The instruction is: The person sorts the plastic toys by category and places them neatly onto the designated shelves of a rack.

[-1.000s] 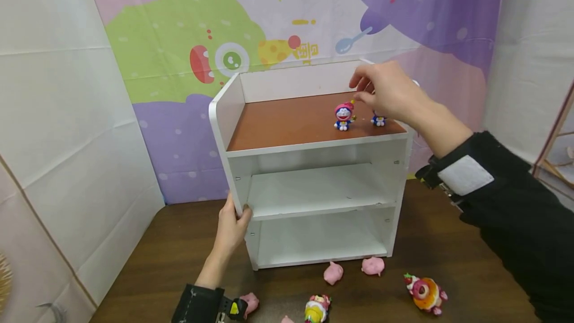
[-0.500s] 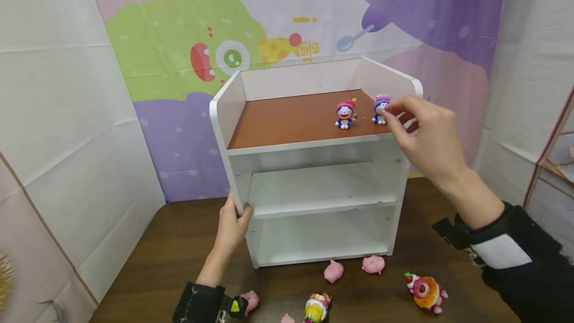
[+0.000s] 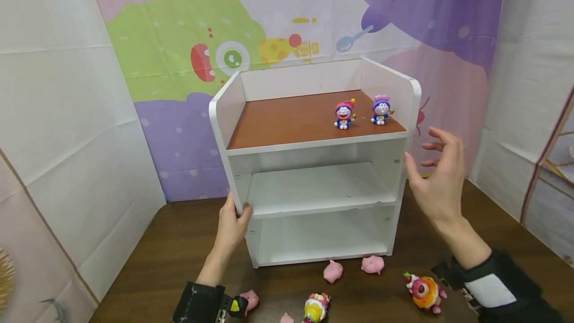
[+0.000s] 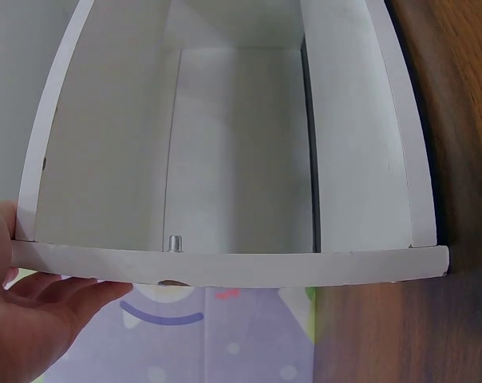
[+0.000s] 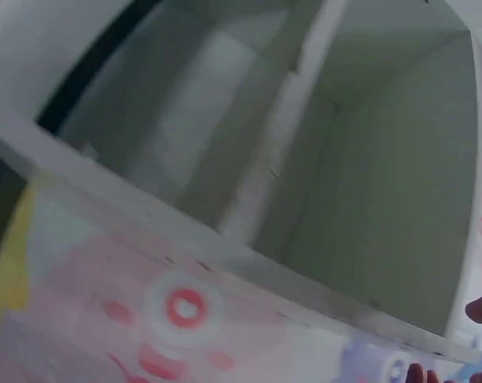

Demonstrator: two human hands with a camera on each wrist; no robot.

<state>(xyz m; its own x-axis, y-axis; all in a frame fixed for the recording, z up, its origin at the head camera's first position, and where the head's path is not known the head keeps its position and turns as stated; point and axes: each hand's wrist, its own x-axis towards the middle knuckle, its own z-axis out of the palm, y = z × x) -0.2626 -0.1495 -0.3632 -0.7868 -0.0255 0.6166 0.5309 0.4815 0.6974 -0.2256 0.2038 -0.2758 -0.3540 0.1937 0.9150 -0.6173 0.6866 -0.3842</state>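
No words, brands or numbers are showing legibly. On the far patterned backdrop (image 3: pixel 314 19), small yellow character-like marks (image 3: pixel 307 50) are standing right of a spotted yellow shape (image 3: pixel 274 51), staying unreadable.

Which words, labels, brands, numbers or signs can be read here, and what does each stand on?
Nothing is readable.
Yellow marks on the wall cloth: perhaps lettering, too blurred to read.
Yellow tag by the left cuff: too small to tell.
White shelf: no writing visible.

White shelf (image 3: pixel 320 188), brown top (image 3: pixel 287 118); blue-white figurines (image 3: pixel 344 115), pink hat (image 3: pixel 344 105), purple hat (image 3: pixel 381 98).
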